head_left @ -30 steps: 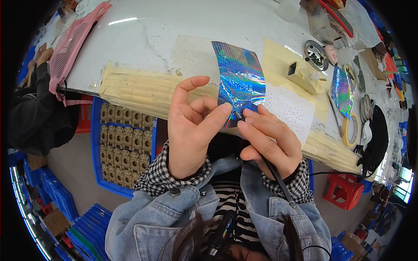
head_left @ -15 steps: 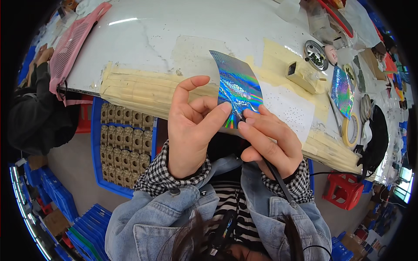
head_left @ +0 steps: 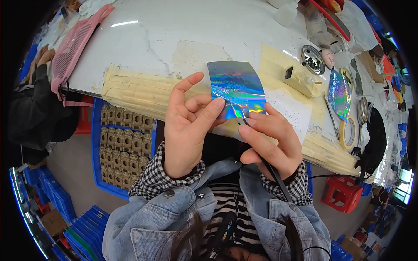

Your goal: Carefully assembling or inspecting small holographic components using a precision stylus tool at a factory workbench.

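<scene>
My left hand (head_left: 188, 126) pinches the lower left edge of a shiny holographic sheet (head_left: 237, 87), held upright over the edge of the white table (head_left: 174, 39). My right hand (head_left: 272, 139) grips a thin dark tool (head_left: 261, 156) like a pen, its tip touching the sheet's lower right corner. A dark cord runs from the tool down past my wrist. Checked cuffs and denim sleeves cover both forearms.
A blue crate of brown parts (head_left: 122, 143) sits under the table on the left. On the right of the table lie a second holographic sheet (head_left: 338, 92), a tape roll (head_left: 347, 132), a small box (head_left: 298, 78) and a round metal part (head_left: 311, 58). Another person (head_left: 35, 108) sits far left. A red stool (head_left: 344, 193) stands lower right.
The holographic sheet has tilted and shifted slightly left in my hands; my fingers have adjusted along its lower edge. The tool stays at the sheet's lower corner.
</scene>
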`<move>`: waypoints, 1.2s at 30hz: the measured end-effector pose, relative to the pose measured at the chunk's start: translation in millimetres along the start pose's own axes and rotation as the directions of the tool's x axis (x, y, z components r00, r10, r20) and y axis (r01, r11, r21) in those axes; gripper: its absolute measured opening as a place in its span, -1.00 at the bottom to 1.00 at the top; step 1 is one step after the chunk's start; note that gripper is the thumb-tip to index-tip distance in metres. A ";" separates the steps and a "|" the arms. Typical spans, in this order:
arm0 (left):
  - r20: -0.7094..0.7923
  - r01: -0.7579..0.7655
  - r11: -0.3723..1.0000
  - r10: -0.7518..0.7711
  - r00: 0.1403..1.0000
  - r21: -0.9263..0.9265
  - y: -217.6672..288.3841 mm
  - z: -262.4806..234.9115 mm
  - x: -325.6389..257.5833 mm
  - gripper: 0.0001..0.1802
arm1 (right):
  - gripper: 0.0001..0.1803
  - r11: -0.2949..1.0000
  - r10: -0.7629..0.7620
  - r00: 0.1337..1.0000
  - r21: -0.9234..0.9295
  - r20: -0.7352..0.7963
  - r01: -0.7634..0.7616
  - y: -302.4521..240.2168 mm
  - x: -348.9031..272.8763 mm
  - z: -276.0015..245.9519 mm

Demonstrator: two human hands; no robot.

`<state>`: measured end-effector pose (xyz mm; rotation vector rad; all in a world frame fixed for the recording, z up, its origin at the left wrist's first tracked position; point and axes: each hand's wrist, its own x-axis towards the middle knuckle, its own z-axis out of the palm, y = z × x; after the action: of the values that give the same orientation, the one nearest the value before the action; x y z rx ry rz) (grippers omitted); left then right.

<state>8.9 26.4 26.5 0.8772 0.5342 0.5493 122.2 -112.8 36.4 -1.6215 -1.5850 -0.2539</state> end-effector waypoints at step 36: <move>0.052 -0.050 0.999 0.049 0.997 0.008 -6.1 3.7 -2.4 -0.40 | -0.58 1.000 0.026 0.999 0.005 0.019 -0.026 4.2 -1.3 5.8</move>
<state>10.8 19.6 23.9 0.9127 0.4689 0.5679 123.5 -109.3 30.1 -1.6439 -1.5759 -0.2212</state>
